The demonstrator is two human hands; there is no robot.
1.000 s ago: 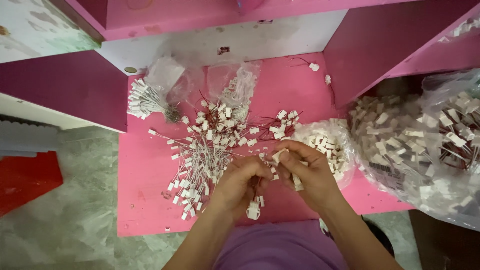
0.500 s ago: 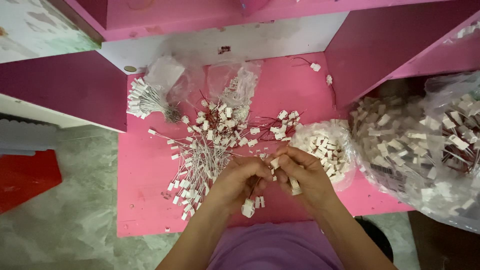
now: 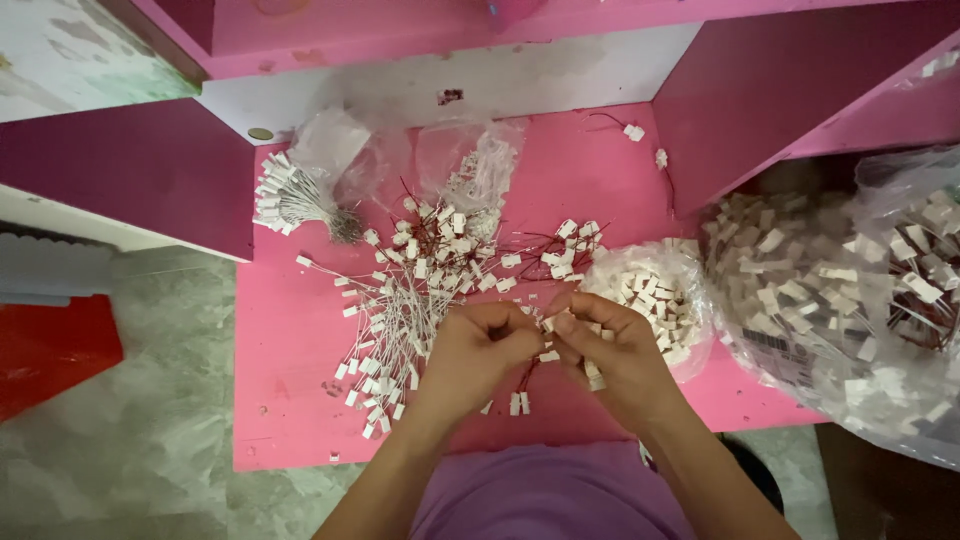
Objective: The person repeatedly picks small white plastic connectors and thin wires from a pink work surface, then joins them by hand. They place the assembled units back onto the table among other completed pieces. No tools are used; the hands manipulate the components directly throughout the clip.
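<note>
Both hands have drawn closer together at the near table edge. The left hand [image 3: 478,352] and right hand [image 3: 618,352] now pinch one small white connector [image 3: 547,325] between their fingertips; red leads [image 3: 522,380] dangle below, no longer lying flat.

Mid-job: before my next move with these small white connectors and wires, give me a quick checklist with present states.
1. Both hands over the pink table: ok; left hand and right hand meet at its front.
2. White connector pinched between fingertips: ok.
3. Grip secure: cannot tell; fingers hide it.
4. Loose white-wire pile close by the left hand: ok.
5. Open bag of connectors beside the right hand: ok.
6. Piece with red wires lying below the hands, on the table: ok.
</note>
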